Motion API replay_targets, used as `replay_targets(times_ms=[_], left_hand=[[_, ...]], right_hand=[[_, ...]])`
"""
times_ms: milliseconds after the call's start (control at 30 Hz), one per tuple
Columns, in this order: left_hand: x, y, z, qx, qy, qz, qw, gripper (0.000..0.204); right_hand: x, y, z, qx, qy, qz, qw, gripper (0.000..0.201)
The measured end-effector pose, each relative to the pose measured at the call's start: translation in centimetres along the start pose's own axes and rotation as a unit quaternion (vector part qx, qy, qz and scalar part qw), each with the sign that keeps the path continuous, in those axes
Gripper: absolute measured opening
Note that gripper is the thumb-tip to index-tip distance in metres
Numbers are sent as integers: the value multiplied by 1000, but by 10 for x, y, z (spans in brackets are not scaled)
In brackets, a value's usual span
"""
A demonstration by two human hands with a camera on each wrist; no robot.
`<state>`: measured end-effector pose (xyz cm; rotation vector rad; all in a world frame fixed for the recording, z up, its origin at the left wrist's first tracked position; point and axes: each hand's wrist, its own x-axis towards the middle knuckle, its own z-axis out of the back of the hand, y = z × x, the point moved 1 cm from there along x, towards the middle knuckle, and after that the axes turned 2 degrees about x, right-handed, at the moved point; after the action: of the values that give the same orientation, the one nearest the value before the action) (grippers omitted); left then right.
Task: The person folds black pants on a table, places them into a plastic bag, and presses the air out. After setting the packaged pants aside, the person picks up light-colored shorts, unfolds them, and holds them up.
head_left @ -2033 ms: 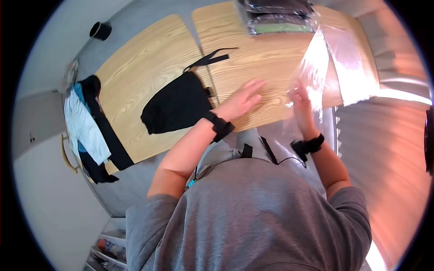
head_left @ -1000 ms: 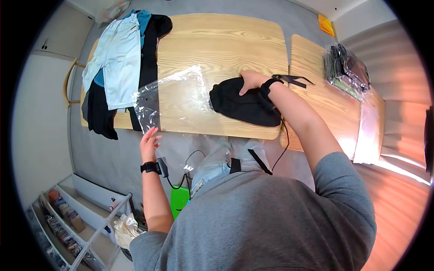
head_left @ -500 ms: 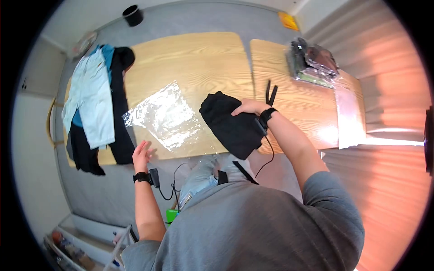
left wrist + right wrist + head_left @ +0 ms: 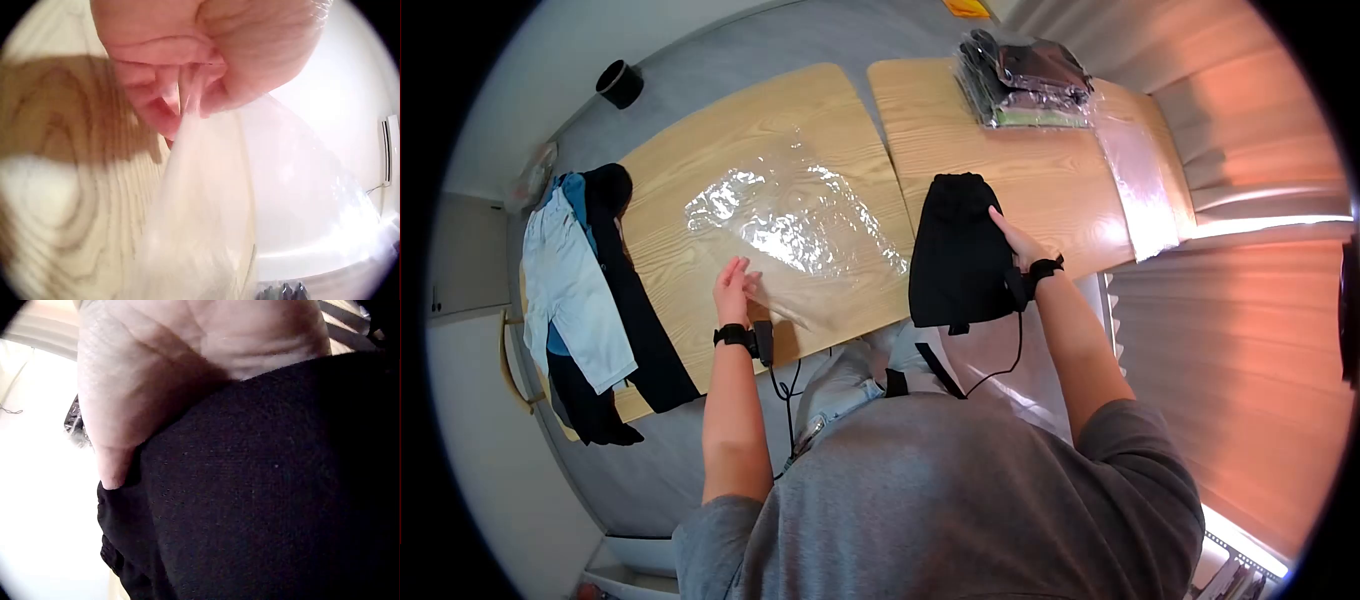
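My left hand [image 4: 734,290] pinches the edge of a clear plastic bag [image 4: 790,225] between thumb and curled fingers; the left wrist view shows the gathered film [image 4: 194,206] running down from them. Most of the bag lies spread and shiny on the wooden table. In my right hand [image 4: 1022,240] is a folded black garment [image 4: 960,250], gripped at its right side with the thumb on top. It is held up over the front edge of the right table. The right wrist view is filled by its dark cloth [image 4: 250,481], which hides most of the fingers.
Pale trousers [image 4: 575,290] and black and teal clothes lie on the left table end. Bagged folded garments [image 4: 1030,85] are stacked at the back right, near a flat clear sheet [image 4: 1135,185]. A seam parts the two wooden tables [image 4: 1020,180]. A black bin [image 4: 620,85] stands behind.
The right hand picked the black garment up off the table, moved it right and turned it more upright. The left hand took the plastic bag leftward, and it now lies spread on the left table.
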<state>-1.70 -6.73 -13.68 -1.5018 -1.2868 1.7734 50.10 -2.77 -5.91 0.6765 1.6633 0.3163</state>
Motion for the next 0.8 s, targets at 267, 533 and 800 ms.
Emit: replay_targets(times_ms=[267, 533, 800], left_hand=[[-18, -25, -20, 493, -183, -333, 783, 39], [-122, -2, -71, 630, 187, -360, 662, 45], [-127, 21, -59, 668, 139, -326, 654, 56]], right_hand=[[18, -14, 7, 37, -13, -3, 999, 67], [-2, -17, -10, 152, 109, -2, 982, 51], [-62, -14, -20, 200, 141, 125, 962, 51]])
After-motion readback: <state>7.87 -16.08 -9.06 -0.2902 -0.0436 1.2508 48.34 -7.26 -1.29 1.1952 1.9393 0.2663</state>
